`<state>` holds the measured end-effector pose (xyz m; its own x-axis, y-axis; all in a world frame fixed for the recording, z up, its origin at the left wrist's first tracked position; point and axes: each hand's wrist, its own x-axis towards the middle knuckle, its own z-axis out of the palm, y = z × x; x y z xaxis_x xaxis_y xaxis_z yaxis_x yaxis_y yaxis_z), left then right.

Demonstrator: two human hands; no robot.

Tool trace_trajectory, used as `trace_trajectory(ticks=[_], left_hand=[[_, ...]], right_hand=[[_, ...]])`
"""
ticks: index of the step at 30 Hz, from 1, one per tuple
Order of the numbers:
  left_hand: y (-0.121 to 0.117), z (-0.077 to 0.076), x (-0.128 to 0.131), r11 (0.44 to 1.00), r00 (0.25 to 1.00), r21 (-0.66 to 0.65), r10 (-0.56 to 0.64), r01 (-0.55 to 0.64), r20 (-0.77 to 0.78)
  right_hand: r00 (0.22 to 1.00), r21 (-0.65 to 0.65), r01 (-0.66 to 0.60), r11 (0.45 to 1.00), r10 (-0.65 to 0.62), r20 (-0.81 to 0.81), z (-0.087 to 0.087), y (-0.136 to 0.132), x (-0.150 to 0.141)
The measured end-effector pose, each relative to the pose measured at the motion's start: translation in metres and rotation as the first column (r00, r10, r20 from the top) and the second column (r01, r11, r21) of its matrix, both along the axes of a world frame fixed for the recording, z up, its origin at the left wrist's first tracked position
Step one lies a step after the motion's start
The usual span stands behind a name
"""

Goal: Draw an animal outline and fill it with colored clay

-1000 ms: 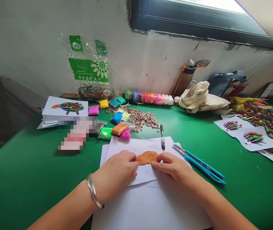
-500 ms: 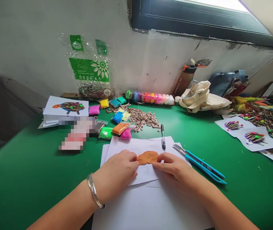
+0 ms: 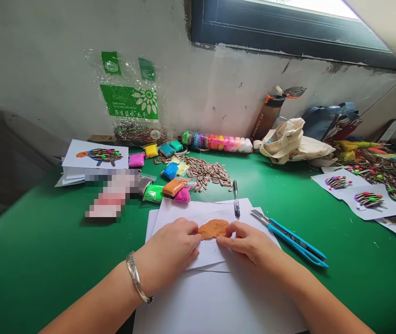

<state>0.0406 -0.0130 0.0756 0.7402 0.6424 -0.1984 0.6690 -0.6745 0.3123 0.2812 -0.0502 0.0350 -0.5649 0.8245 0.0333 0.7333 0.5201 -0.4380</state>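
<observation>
A flattened piece of orange modelling clay [image 3: 213, 229] lies on a white sheet of paper [image 3: 203, 260] with a pencil outline partly showing around it. My left hand [image 3: 175, 243], with a silver bangle at the wrist, pinches the clay's left edge between thumb and fingers. At the right edge, the thumb and forefinger of my right hand [image 3: 250, 243] close on the clay, the thumb at its lower rim. More white sheets lie beneath. A black pen [image 3: 236, 198] rests on the papers above my right hand, and a blue utility knife [image 3: 290, 239] lies to its right.
Packets of coloured clay [image 3: 174, 186] and a heap of sunflower seeds [image 3: 208, 171] lie beyond the paper. Finished seed pictures sit at left [image 3: 95, 154] and right [image 3: 370, 200]. A bottle [image 3: 267, 116] and a cloth bag [image 3: 290, 141] stand along the wall.
My right thumb has shifted slightly left along the clay's lower edge, and the right hand has moved a little left. My left hand looks unchanged.
</observation>
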Motion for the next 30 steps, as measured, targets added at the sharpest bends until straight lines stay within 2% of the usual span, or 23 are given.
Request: trace_trajectory(ticks=[3, 8, 14, 17, 23, 26, 30], left_hand=[[0.000, -0.001, 0.000, 1.000, 1.000, -0.001, -0.002, 0.002, 0.005], [-0.001, -0.002, 0.000, 1.000, 1.000, 0.010, 0.002, -0.003, 0.006], [-0.001, 0.001, 0.001, 1.000, 1.000, 0.005, -0.001, 0.001, -0.024], [-0.001, 0.001, 0.001, 1.000, 1.000, 0.012, 0.000, 0.000, -0.019], [0.000, -0.003, -0.001, 1.000, 1.000, -0.005, 0.003, -0.003, 0.030], [0.000, -0.004, -0.002, 1.000, 0.998, -0.007, -0.001, 0.001, 0.069], [-0.001, -0.003, -0.003, 1.000, 0.996, -0.002, 0.000, 0.000, 0.084]], right_hand=[[1.000, -0.040, -0.001, 0.999, 0.000, -0.028, 0.000, 0.000, 0.002], [0.980, -0.089, 0.014, 0.996, -0.031, -0.196, -0.002, 0.002, 0.004], [0.998, -0.035, -0.001, 0.999, -0.001, -0.064, 0.002, 0.001, 0.000], [0.997, -0.037, -0.009, 0.999, 0.007, -0.072, 0.002, 0.001, 0.001], [0.964, -0.045, 0.028, 0.999, -0.039, -0.262, -0.009, 0.003, 0.006], [0.975, -0.033, 0.046, 0.998, -0.052, -0.218, -0.007, 0.004, 0.004], [0.994, 0.022, 0.074, 0.997, -0.072, -0.080, 0.007, 0.010, 0.000]])
